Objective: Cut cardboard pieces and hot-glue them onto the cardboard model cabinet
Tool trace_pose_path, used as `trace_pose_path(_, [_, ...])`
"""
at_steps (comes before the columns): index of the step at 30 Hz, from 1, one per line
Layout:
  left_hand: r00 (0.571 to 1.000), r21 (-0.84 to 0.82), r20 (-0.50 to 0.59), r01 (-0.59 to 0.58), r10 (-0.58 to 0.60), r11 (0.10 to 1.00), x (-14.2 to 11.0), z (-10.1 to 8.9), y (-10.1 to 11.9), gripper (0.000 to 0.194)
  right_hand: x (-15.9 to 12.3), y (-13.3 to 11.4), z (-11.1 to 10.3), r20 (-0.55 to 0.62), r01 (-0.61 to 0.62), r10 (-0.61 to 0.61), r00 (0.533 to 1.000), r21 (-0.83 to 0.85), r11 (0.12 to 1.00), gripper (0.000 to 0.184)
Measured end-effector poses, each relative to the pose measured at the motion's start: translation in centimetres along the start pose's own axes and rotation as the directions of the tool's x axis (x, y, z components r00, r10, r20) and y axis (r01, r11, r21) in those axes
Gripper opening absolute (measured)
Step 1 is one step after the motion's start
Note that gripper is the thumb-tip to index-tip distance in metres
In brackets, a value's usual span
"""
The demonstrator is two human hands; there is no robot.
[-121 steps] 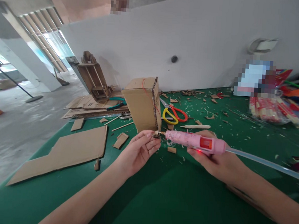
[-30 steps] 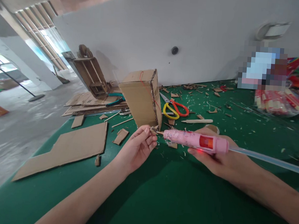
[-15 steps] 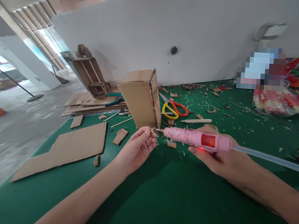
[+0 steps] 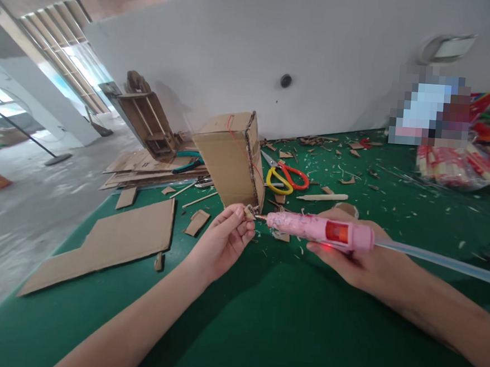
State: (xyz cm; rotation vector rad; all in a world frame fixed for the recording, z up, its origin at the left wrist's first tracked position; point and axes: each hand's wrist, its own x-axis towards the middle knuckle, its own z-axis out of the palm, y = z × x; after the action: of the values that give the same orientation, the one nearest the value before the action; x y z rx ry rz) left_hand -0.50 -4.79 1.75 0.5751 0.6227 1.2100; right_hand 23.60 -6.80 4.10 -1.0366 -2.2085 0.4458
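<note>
Between the thumb and fingers of my left hand [image 4: 226, 238] is a small cardboard piece [image 4: 249, 212], pinched just in front of a tall cardboard box [image 4: 227, 160]. My right hand [image 4: 357, 255] grips a pink hot glue gun [image 4: 304, 228], its metal nozzle pointing left at the small piece and seeming to touch it. A clear glue stick [image 4: 432, 260] runs out of the gun's back end. A red light glows under the gun. Red thread [image 4: 242, 141] hangs over the box's top and side.
Scissors [image 4: 285, 175] with yellow and red handles lie right of the box, near a pale wooden stick [image 4: 322, 197]. A large cardboard sheet [image 4: 127, 237] lies at left. Pliers [image 4: 190, 162] rest on stacked cardboard [image 4: 139, 170]. Cardboard scraps litter the green table [image 4: 234, 334].
The glue gun has shifted slightly left, its nozzle closer against the small cardboard piece. My left hand has moved up and left a little, still pinching that piece.
</note>
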Motion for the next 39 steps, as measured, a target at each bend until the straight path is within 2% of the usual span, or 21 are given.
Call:
trace_pose_path(6, [1.000,0.014,0.017,0.000,0.000,1.000,0.00,0.11,0.02,0.005,0.11,-0.23,-0.03,-0.034,0.025,-0.025,0.999,-0.006,1.000,0.005])
trace_pose_path(11, [1.000,0.054,0.012,0.016,-0.017,0.998,-0.25,0.30,-0.29,0.008,0.05,-0.23,-0.14,-0.070,0.026,-0.027,0.997,-0.016,1.000,0.011])
trace_pose_path(23, [1.000,0.032,-0.007,-0.021,0.021,0.999,0.05,0.23,0.24,0.007,0.23,-0.30,-0.30,-0.014,0.007,-0.008,1.000,-0.012,1.000,0.008])
trace_pose_path(31, [1.000,0.023,0.002,-0.020,0.020,1.000,0.07,0.05,0.13,0.004,0.29,-0.18,-0.15,-0.115,0.043,-0.051,0.992,-0.076,0.996,0.011])
trace_pose_path(36, [1.000,0.027,0.011,-0.023,0.023,0.999,0.06,0.10,0.02,0.006,0.19,0.00,-0.23,-0.051,0.024,-0.027,0.998,-0.054,0.998,0.013])
trace_pose_path(39, [1.000,0.026,0.013,-0.016,0.016,1.000,0.03,0.18,-0.06,0.007,0.12,-0.04,-0.25,-0.055,0.012,-0.013,0.998,-0.029,1.000,0.015])
